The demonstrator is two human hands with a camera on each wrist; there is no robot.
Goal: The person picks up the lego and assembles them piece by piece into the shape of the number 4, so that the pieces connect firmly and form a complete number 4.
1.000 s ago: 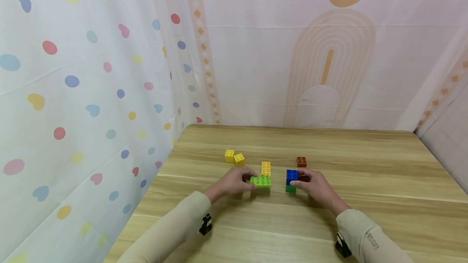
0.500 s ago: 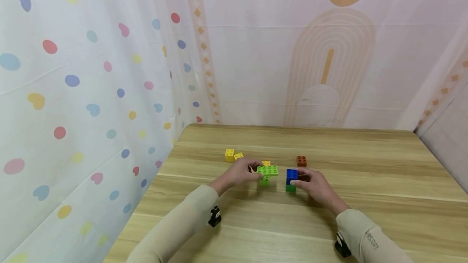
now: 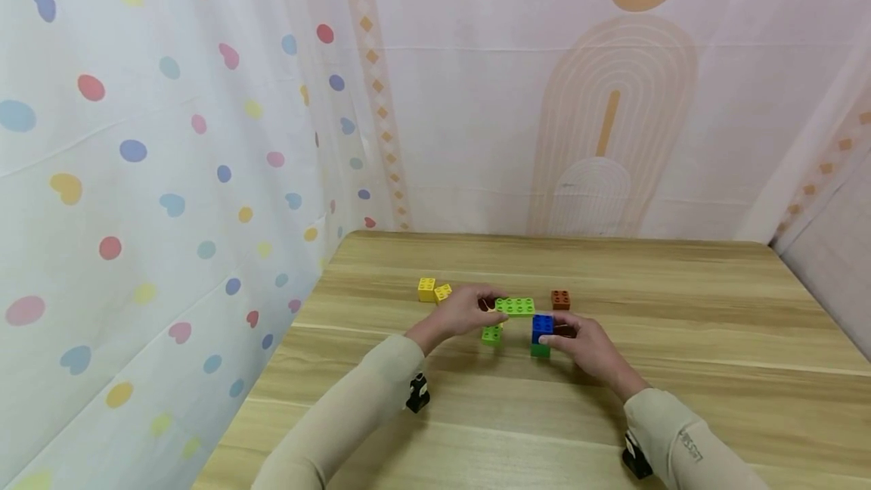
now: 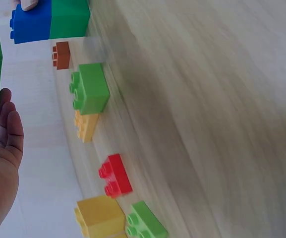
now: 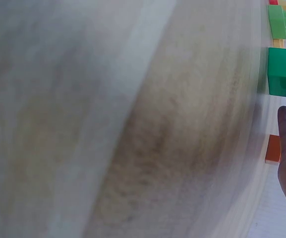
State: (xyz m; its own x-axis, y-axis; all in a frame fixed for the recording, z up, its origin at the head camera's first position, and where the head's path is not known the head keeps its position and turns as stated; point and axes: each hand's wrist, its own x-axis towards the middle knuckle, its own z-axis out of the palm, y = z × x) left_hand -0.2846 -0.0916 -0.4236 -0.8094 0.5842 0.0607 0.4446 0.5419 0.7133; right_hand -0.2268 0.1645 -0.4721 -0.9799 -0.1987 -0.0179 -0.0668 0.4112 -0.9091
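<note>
My left hand pinches a flat light-green brick by its left end, raised above the table. Just right of it, my right hand grips a stack on the table: a blue brick on top of a dark-green brick. Below the raised brick sits a small light-green brick, with a yellow-orange brick right behind it, mostly covered by the left hand in the head view. The left wrist view also has a red brick and another light-green brick.
Two yellow bricks stand beyond the left hand on the wooden table. A brown-red brick lies behind the right hand. Patterned curtains hang past the table's back and left edges.
My left hand has lifted the flat light-green brick and carried it right and away from me, uncovering the small light-green brick. The right hand and its stack have stayed in place.
</note>
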